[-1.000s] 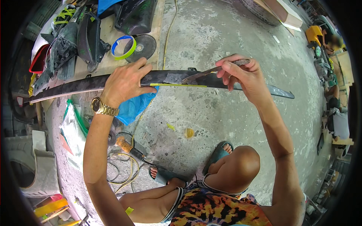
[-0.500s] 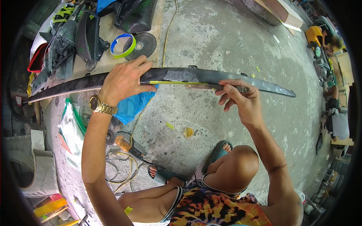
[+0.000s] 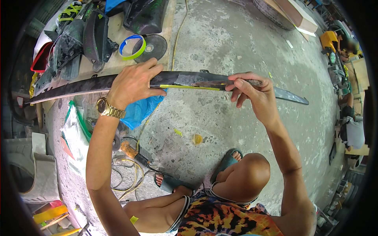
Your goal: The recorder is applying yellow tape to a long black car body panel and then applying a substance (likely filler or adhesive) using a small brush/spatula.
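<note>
A long, curved black trim strip (image 3: pixel 94 83) stretches across the view, held up in front of me. My left hand (image 3: pixel 133 82) is closed around its middle-left part, thumb below and fingers above. A grey patch (image 3: pixel 188 78) shows on its face, and yellow-green tape (image 3: pixel 185 87) runs along the lower edge there. In my right hand (image 3: pixel 256 93), a narrow-bladed knife (image 3: pixel 212 83) is pinched between thumb and fingers. Its blade points left and lies over the strip beside the grey patch; whether it touches cannot be made out.
A board at upper left bears dark plastic parts (image 3: pixel 96 37), tape rolls (image 3: pixel 132 47) and a round disc (image 3: pixel 154 48). Below lie blue plastic (image 3: pixel 141 110), a clear bag (image 3: pixel 75 131) and a corded orange power tool (image 3: pixel 132 151). Other people (image 3: pixel 352 129) sit at far right.
My right hand has moved slightly up, bringing the knife blade from below the strip's taped edge up over its face. My left hand keeps its hold; the view has shifted slightly.
</note>
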Motion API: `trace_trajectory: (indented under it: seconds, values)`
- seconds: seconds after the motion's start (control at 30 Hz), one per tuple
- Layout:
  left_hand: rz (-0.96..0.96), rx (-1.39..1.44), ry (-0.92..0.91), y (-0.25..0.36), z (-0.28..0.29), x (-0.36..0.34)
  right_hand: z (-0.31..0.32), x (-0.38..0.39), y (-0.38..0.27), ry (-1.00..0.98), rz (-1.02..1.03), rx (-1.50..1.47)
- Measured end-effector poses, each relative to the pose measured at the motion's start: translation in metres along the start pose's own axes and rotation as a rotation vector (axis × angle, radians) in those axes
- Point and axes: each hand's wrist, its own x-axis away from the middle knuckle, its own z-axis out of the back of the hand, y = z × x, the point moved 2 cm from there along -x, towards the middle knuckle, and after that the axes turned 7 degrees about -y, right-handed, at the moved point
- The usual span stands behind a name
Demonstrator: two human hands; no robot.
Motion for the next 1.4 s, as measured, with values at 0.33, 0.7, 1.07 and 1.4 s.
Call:
trace_trajectory:
  seconds: [0.33,0.7,1.07,1.4]
  values:
    - [0.007,0.029,0.003,-0.002,-0.002,-0.001,0.016,-0.006,-0.015,-0.067,-0.053,0.026]
    - [0.017,0.034,-0.017,0.000,0.001,-0.002,0.013,-0.025,-0.022,-0.172,-0.082,0.058]
    - [0.006,0.007,-0.004,0.000,0.000,-0.002,0.032,-0.024,-0.028,-0.163,-0.132,0.089]
    - [-0.023,0.006,0.064,0.001,0.000,-0.001,0.049,-0.021,-0.032,-0.166,-0.179,0.123]
